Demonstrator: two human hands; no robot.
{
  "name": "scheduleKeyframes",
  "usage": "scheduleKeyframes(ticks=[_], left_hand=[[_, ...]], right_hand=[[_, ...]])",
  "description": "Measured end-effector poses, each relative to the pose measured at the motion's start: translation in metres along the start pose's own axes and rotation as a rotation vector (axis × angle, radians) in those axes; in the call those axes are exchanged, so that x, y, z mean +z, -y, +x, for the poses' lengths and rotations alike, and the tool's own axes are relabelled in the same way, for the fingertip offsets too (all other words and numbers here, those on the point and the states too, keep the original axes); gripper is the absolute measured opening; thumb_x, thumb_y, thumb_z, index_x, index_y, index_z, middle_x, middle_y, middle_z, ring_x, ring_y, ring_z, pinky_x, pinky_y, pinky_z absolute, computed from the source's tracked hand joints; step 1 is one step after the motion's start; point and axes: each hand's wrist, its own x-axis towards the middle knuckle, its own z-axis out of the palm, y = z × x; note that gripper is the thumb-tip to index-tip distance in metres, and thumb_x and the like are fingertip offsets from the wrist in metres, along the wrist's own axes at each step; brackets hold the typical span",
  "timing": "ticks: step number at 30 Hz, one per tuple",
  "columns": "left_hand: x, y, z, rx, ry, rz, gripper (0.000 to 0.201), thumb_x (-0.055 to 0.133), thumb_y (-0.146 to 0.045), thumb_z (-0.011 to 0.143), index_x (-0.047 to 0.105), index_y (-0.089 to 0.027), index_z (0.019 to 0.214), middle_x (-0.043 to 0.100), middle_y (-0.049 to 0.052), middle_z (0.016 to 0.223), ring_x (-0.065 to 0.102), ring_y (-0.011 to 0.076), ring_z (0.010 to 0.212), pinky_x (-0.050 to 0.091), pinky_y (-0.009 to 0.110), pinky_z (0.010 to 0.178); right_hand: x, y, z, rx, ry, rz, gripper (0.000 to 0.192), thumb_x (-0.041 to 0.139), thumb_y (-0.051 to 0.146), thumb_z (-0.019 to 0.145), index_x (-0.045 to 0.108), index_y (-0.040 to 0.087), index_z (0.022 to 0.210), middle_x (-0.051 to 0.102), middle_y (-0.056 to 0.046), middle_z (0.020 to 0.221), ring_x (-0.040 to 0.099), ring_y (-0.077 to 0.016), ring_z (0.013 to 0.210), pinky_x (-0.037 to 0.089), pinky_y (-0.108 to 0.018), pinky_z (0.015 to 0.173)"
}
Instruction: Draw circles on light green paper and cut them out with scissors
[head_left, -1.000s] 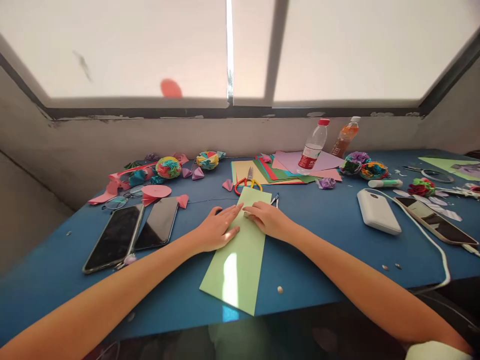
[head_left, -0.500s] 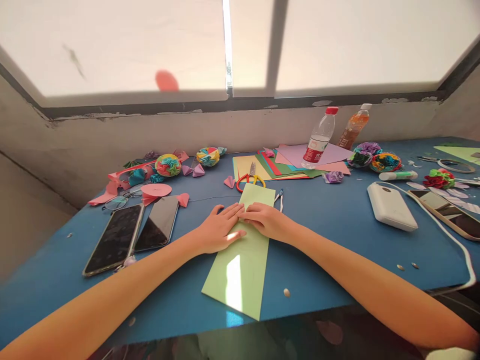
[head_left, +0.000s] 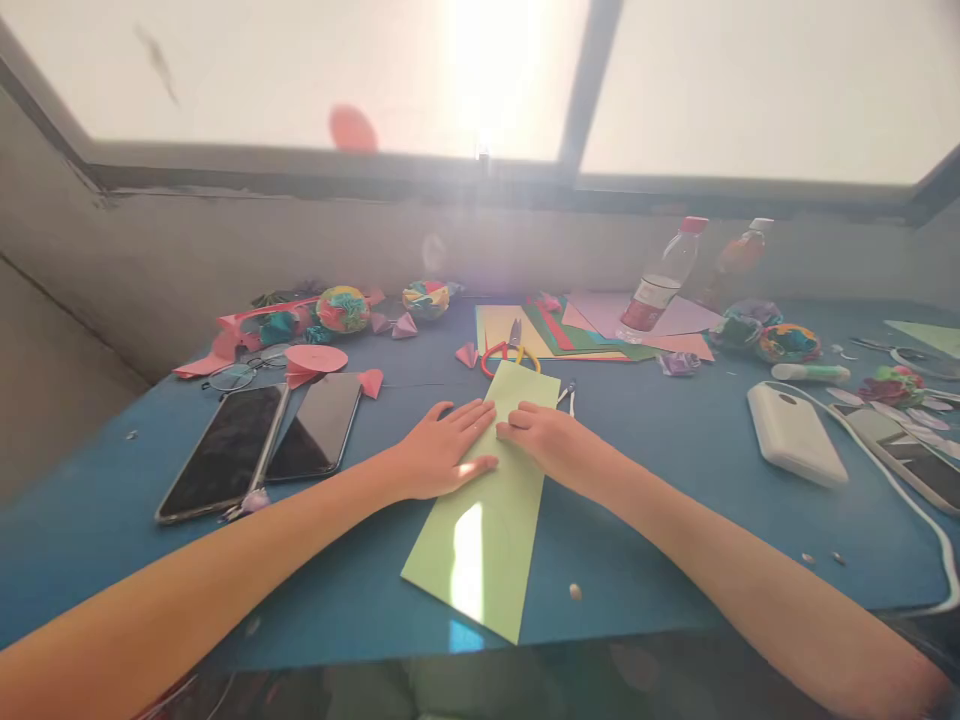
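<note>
A long strip of light green paper lies flat on the blue bench, running away from the person, and both hands rest on its far half. The left hand lies palm down with fingers spread flat, gripping nothing, seemingly to pin the sheet, while the right hand curls its fingers down against the paper beside it, apparently pressing it. Red-handled scissors lie just beyond the strip's far end, two dark phones sit well to the left, and a white power bank to the right.

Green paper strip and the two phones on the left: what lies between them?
In the head view, the left hand and its forearm lie between the green paper strip and the two phones; otherwise bare blue table.
</note>
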Motion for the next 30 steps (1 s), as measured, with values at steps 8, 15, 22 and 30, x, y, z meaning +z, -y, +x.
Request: scheduleKeyframes(ticks=[8,15,22,30], left_hand=[[-0.002,-0.002,0.001,-0.006,0.039,0.016,0.068,0.013,-0.059,0.09,0.012,-0.022,0.147,0.01,0.002,0.153,0.012,0.0204,0.141,0.006,0.039,0.11],[-0.002,-0.001,0.001,0.0,0.018,0.017,0.068,0.014,-0.06,0.09,0.013,-0.023,0.147,0.014,0.004,0.153,0.015,0.0211,0.14,0.007,0.039,0.11],[-0.002,-0.006,-0.003,-0.013,-0.024,0.073,0.066,0.021,-0.054,0.091,0.016,-0.019,0.146,0.018,0.006,0.152,0.019,0.0248,0.139,0.006,0.045,0.109],[-0.003,-0.006,-0.009,0.006,-0.082,0.035,0.052,0.02,-0.04,0.095,0.027,-0.022,0.143,0.026,0.005,0.15,0.021,0.0225,0.138,0.012,0.045,0.11]], right_hand=[[-0.001,-0.001,-0.006,0.035,0.085,-0.005,0.024,0.044,-0.005,0.077,0.06,0.012,0.082,0.054,-0.009,0.075,0.049,-0.0193,0.078,0.037,-0.027,0.056],[-0.003,-0.009,-0.012,0.094,-0.063,0.133,0.024,0.04,0.007,0.088,0.062,0.015,0.09,0.057,-0.007,0.075,0.052,-0.0167,0.074,0.038,-0.026,0.059],[0.003,-0.02,-0.009,0.187,-0.174,0.262,0.022,0.044,0.012,0.089,0.064,0.015,0.099,0.063,-0.008,0.083,0.057,-0.0171,0.079,0.043,-0.027,0.068],[0.013,-0.018,-0.006,0.177,-0.108,0.307,0.021,0.041,0.008,0.088,0.061,0.015,0.093,0.062,-0.009,0.092,0.056,-0.0171,0.085,0.044,-0.026,0.068]])
